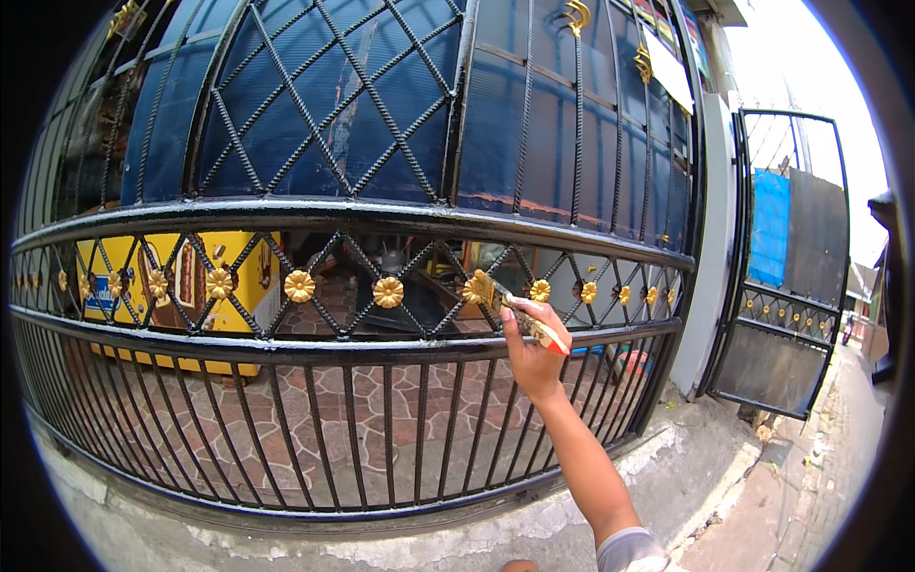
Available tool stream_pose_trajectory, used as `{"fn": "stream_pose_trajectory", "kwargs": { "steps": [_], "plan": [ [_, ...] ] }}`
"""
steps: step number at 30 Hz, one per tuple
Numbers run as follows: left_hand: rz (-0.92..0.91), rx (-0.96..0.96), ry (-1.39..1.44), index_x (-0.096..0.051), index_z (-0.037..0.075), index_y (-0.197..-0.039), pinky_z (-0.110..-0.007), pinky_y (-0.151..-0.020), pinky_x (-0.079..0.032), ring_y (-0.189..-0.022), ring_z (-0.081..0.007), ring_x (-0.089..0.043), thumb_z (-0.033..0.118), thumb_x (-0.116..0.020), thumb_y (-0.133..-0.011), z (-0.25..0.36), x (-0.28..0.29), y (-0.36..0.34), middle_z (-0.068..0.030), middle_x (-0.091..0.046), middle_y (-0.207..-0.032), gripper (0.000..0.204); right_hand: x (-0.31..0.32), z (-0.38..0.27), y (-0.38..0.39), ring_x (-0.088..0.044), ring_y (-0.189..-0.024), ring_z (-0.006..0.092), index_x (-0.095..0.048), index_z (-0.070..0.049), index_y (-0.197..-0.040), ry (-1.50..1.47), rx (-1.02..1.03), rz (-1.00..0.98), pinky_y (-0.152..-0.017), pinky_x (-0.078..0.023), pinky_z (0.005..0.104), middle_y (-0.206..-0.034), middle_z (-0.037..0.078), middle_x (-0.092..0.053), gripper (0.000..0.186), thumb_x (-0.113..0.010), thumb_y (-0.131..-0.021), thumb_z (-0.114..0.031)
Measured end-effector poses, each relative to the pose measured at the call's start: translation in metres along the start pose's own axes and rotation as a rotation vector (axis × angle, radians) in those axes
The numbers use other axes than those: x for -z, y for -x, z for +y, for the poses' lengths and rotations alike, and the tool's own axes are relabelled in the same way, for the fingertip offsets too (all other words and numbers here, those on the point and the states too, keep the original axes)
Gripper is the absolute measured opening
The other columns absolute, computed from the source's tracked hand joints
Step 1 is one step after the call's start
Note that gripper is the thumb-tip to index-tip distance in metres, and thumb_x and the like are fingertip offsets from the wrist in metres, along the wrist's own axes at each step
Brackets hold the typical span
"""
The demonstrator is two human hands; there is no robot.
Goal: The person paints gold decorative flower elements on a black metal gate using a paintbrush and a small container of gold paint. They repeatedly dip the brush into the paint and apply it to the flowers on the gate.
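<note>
My right hand (538,345) grips a paintbrush (532,326) with a red-and-white handle, its gold-stained bristles (484,291) against one of the gold flower ornaments (471,289) on the black metal fence (381,345). More gold flowers (388,292) run along the same band, fixed where twisted diagonal bars cross. My left hand cannot be made out; only a small patch of skin shows at the bottom edge.
Behind the fence stand blue panels (324,114), a yellow printed chest (243,272) and stone-patterned flooring (315,419). A concrete ledge (286,539) runs below. At right are an open black gate (796,357) and a paved lane (810,496) with a distant person.
</note>
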State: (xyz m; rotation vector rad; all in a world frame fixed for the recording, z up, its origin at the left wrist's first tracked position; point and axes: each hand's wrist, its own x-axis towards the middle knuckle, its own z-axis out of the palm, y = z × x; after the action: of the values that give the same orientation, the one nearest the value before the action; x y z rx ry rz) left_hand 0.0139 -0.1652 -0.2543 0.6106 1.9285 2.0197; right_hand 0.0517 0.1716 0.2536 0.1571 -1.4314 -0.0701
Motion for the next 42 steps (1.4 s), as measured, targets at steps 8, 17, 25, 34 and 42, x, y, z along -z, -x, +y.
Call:
{"fn": "stream_pose_trajectory", "kwargs": {
  "steps": [8,17,25,34,42],
  "plan": [
    [-0.016,0.002,0.057,-0.053,-0.001,-0.139,-0.038,-0.093,-0.059,-0.104,-0.0237,-0.069,0.008,-0.092,-0.075,0.012,0.0,0.001,-0.0151,-0.07,-0.118,0.076,-0.002,0.004,0.001,-0.075,-0.086,0.0277,-0.071,0.001,-0.102,0.029,0.016,-0.026,-0.077,-0.058,0.0344,-0.097,0.014,-0.076,0.017,-0.08,-0.09,-0.007],
    [0.01,0.012,-0.061,-0.053,-0.002,-0.139,-0.038,-0.093,-0.059,-0.104,-0.0238,-0.069,0.011,-0.094,-0.074,0.003,0.002,0.001,-0.0159,-0.07,-0.118,0.078,0.002,0.004,-0.011,-0.074,-0.089,0.0282,-0.072,0.0,-0.104,-0.004,-0.016,-0.06,-0.08,-0.057,0.0354,-0.099,0.014,-0.076,0.017,-0.079,-0.091,-0.008],
    [0.052,-0.095,-0.138,-0.056,-0.003,-0.137,-0.037,-0.093,-0.059,-0.103,-0.0234,-0.069,0.013,-0.094,-0.073,-0.006,0.003,-0.002,-0.0164,-0.071,-0.115,0.076,-0.001,0.005,-0.014,-0.075,-0.088,0.0285,-0.072,-0.002,-0.107,0.029,-0.016,-0.08,-0.08,-0.058,0.0357,-0.1,0.014,-0.076,0.019,-0.079,-0.09,-0.007],
    [-0.005,-0.043,-0.022,-0.05,-0.002,-0.141,-0.038,-0.093,-0.06,-0.104,-0.0242,-0.07,0.004,-0.091,-0.075,-0.019,0.002,-0.005,-0.016,-0.069,-0.118,0.077,0.002,0.01,-0.015,-0.072,-0.087,0.0234,-0.072,0.002,-0.106,0.046,0.025,-0.093,-0.078,-0.056,0.0333,-0.098,0.014,-0.074,0.017,-0.078,-0.092,-0.005],
    [0.029,-0.07,-0.115,-0.052,-0.001,-0.139,-0.037,-0.091,-0.06,-0.102,-0.0241,-0.07,0.011,-0.094,-0.073,-0.01,0.004,-0.003,-0.0162,-0.071,-0.115,0.08,0.005,0.009,-0.01,-0.074,-0.086,0.0282,-0.072,0.0,-0.105,0.059,0.041,-0.067,-0.077,-0.058,0.0351,-0.098,0.015,-0.075,0.018,-0.079,-0.089,-0.004]
  ]
}}
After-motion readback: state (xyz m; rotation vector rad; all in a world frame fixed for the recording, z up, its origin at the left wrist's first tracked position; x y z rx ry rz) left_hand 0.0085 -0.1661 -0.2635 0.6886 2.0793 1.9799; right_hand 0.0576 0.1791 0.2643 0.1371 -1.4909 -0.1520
